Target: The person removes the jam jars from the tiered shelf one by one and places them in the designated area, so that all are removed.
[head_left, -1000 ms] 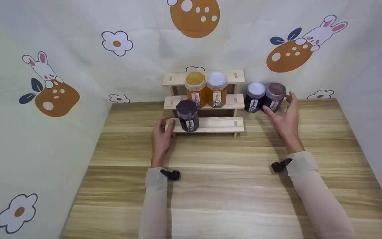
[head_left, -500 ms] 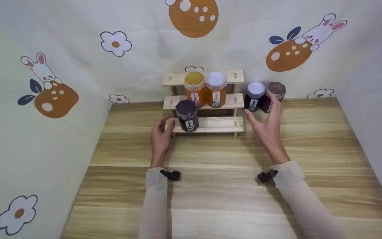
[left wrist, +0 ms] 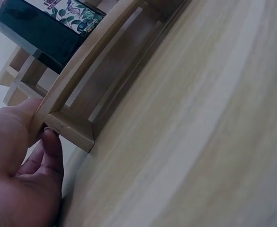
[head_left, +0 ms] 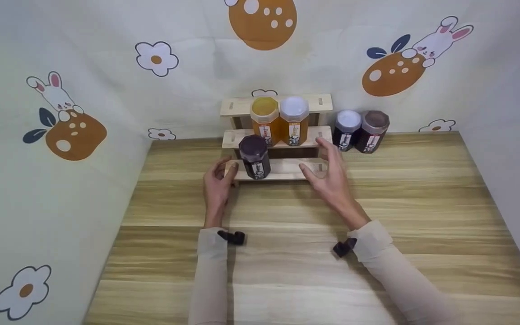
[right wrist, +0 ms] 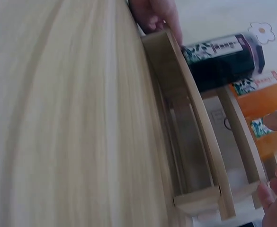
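Note:
A three-tier wooden rack (head_left: 282, 168) stands at the back of the table. My left hand (head_left: 217, 187) grips the left end of its lowest shelf; in the left wrist view the thumb lies on top and curled fingers (left wrist: 50, 153) sit below the board. A dark jar (head_left: 254, 158) stands on that shelf near the left hand. On the middle shelf are two amber jars, one with a yellow lid (head_left: 265, 122) and one with a white lid (head_left: 294, 122). My right hand (head_left: 336, 187) holds nothing, thumb and fingers spread near the lowest shelf's right end.
Right of the rack, two dark jars stand side by side on the wood-grain table (head_left: 278, 262), one white-lidded (head_left: 348, 131), one brown-lidded (head_left: 373, 133). Patterned cloth walls (head_left: 188, 90) enclose the back and sides.
My right hand has moved left from the brown-lidded jar, past the white-lidded one, to the rack's right end. The left hand stays on the rack, and the jars stand where they were.

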Demonstrator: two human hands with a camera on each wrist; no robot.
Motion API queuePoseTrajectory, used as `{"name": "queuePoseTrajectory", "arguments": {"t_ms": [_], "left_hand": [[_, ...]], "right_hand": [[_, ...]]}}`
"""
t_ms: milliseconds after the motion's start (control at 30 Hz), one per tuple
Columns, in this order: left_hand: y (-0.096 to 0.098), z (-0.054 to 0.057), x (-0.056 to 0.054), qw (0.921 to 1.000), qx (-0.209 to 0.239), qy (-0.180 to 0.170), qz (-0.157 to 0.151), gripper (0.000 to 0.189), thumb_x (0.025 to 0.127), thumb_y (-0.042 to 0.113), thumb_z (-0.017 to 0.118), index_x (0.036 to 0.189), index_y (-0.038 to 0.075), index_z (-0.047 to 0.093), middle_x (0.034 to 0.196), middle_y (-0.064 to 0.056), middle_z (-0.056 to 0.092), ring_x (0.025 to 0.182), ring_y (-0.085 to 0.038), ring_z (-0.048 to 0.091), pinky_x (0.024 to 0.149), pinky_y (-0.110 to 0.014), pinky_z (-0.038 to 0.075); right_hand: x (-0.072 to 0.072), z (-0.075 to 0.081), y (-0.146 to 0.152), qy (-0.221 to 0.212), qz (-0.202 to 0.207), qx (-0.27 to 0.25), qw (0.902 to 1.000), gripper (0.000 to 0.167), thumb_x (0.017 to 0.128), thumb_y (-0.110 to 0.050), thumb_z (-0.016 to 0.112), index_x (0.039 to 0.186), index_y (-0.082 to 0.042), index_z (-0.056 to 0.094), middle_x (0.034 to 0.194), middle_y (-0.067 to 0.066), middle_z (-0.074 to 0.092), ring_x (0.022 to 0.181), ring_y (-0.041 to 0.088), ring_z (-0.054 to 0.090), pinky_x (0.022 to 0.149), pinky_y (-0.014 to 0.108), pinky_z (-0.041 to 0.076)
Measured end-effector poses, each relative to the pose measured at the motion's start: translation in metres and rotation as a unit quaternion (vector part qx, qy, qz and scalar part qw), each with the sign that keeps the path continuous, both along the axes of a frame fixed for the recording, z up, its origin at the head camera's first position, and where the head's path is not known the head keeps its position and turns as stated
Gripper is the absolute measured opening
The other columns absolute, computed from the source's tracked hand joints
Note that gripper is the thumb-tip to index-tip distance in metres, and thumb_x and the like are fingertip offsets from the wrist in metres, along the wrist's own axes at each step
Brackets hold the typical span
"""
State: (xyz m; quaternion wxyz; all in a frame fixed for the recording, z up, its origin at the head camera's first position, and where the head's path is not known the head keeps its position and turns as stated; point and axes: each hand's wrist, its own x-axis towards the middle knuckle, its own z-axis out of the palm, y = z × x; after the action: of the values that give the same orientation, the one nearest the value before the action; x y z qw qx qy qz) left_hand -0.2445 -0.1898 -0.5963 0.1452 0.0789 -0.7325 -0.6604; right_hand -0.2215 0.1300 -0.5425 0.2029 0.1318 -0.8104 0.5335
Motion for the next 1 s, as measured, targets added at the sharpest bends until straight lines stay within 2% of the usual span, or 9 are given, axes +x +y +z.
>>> {"name": "queuePoseTrajectory", "arguments": {"t_ms": [133,267,333,367,500,600,767,1000], "left_hand": [[-0.001,0.004,0.0,0.9999,0.007,-0.01,-0.003,0.035,0.095,0.026,0.087,0.126,0.013,0.076,0.112,-0.009,0.072,0.104,-0.017,0.07,0.088,-0.021,0.055],[-0.003,0.008,-0.001,0.9995,0.014,-0.024,-0.012,0.035,0.096,0.023,0.086,0.126,0.009,0.075,0.114,-0.011,0.07,0.114,-0.02,0.069,0.108,-0.027,0.052],[-0.004,0.01,-0.002,0.9994,0.019,-0.025,-0.016,0.036,0.096,0.021,0.085,0.126,0.007,0.075,0.114,-0.012,0.07,0.114,-0.022,0.069,0.108,-0.034,0.053],[-0.005,0.011,-0.002,0.9994,0.017,-0.027,-0.017,0.036,0.096,0.021,0.085,0.127,0.006,0.074,0.115,-0.012,0.07,0.114,-0.022,0.068,0.113,-0.034,0.051],[-0.007,0.014,-0.004,0.9992,0.025,-0.024,-0.022,0.037,0.095,0.018,0.085,0.127,0.002,0.074,0.118,-0.015,0.069,0.113,-0.023,0.066,0.113,-0.037,0.051],[-0.008,0.014,-0.004,0.9988,0.035,-0.02,-0.026,0.037,0.096,0.015,0.084,0.128,-0.001,0.073,0.12,-0.015,0.068,0.113,-0.023,0.063,0.114,-0.038,0.049],[-0.006,0.011,-0.004,0.9984,0.042,-0.022,-0.031,0.039,0.096,0.014,0.083,0.129,-0.002,0.071,0.121,-0.015,0.067,0.115,-0.024,0.064,0.115,-0.039,0.049],[-0.003,0.007,-0.005,0.9978,0.053,-0.021,-0.035,0.043,0.096,0.014,0.084,0.132,-0.005,0.07,0.126,-0.017,0.067,0.119,-0.025,0.062,0.122,-0.041,0.044]], "right_hand": [[0.001,-0.001,-0.013,-0.008,0.036,0.006,0.9993,0.077,0.092,-0.018,0.088,0.157,-0.008,0.048,0.156,0.013,0.056,0.143,0.035,0.055,0.114,0.047,0.054],[0.0,-0.001,-0.024,-0.013,0.056,0.02,0.9982,0.075,0.092,-0.022,0.088,0.157,-0.01,0.051,0.154,0.012,0.058,0.142,0.033,0.057,0.115,0.046,0.053],[-0.001,-0.001,-0.03,-0.012,0.065,0.02,0.9976,0.075,0.092,-0.023,0.088,0.156,-0.01,0.051,0.152,0.011,0.059,0.14,0.033,0.058,0.115,0.044,0.054],[-0.001,0.0,-0.034,-0.013,0.071,0.018,0.9972,0.074,0.092,-0.023,0.088,0.156,-0.009,0.052,0.152,0.011,0.059,0.14,0.033,0.058,0.114,0.043,0.054],[-0.004,0.002,-0.051,-0.009,0.098,0.01,0.9951,0.074,0.091,-0.019,0.089,0.154,-0.006,0.053,0.155,0.014,0.058,0.141,0.032,0.058,0.112,0.043,0.056],[-0.007,0.004,-0.066,-0.004,0.111,0.025,0.9935,0.076,0.089,-0.019,0.091,0.154,-0.004,0.052,0.158,0.016,0.056,0.146,0.032,0.055,0.118,0.048,0.052],[-0.009,0.003,-0.09,-0.019,0.097,0.055,0.9935,0.089,0.086,-0.028,0.094,0.157,-0.005,0.047,0.158,0.016,0.056,0.148,0.033,0.053,0.128,0.05,0.04],[-0.009,-0.007,-0.112,-0.05,0.039,0.059,0.9962,0.097,0.083,-0.037,0.096,0.157,-0.003,0.043,0.155,0.019,0.057,0.142,0.036,0.058,0.123,0.05,0.045]]}}
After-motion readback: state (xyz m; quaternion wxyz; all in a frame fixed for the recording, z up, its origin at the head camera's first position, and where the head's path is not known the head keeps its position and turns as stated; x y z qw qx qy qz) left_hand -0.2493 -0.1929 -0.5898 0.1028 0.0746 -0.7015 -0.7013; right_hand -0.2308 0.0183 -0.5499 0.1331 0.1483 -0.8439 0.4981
